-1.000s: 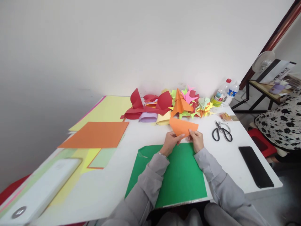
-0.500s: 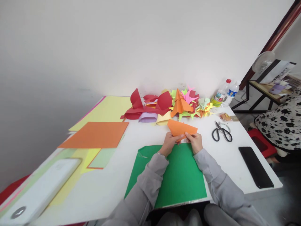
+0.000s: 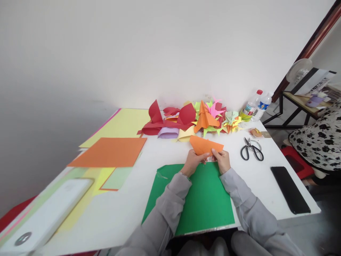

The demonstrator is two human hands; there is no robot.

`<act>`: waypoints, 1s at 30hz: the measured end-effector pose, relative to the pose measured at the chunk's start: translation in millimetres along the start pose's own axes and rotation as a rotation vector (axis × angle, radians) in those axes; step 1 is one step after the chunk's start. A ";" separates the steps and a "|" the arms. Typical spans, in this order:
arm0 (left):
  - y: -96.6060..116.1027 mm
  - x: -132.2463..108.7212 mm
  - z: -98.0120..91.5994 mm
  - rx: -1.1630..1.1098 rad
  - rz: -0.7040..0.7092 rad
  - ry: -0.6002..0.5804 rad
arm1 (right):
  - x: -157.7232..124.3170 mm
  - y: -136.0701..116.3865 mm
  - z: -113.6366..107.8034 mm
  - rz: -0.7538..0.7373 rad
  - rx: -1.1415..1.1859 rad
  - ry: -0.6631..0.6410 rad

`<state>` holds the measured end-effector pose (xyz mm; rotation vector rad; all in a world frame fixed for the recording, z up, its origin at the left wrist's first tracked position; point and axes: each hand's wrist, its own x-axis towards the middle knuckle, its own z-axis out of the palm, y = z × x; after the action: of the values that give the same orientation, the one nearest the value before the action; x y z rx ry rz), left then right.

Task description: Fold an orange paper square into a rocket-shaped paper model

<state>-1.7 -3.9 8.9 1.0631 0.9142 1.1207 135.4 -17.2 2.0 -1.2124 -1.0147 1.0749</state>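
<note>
You have the orange paper (image 3: 205,144) just beyond the far edge of the green sheet (image 3: 207,202), with both hands on it. Your left grip (image 3: 191,163) is narrow, pinching the paper's near edge toward its left part; your right grip (image 3: 222,161) is likewise narrow, its thumb on the paper's face to the right. The paper extends outward past your fingertips, its far edge and both upper corners exposed.

Your thumbs and fingers cover part of the near edge, and the fingers behind the paper are mostly concealed. You cannot verify from this view how many layers it has, nor whether it touches the table (image 3: 101,220).

Your left sleeve (image 3: 170,199) covers part of the green sheet. Beyond that sheet, the folded paper pieces (image 3: 205,121) overlap too much to count. Left of it, a white object (image 3: 53,213) is blurred, its near end cut off by the frame; an orange sheet (image 3: 108,153) covers part of the papers under it. Right of it lie the scissors (image 3: 248,143) and a black flat object (image 3: 290,190). Farther right, a person in patterned clothing (image 3: 322,138) is cut off by the frame.
</note>
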 end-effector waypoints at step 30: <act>2.6 1.0 2.0 -0.159 -0.060 0.096 | 4.3 -7.0 -6.2 -0.004 0.112 0.104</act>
<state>-0.3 -3.0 11.9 0.8537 0.9105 1.1820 142.9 -14.5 8.5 -1.1626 -0.8661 1.0409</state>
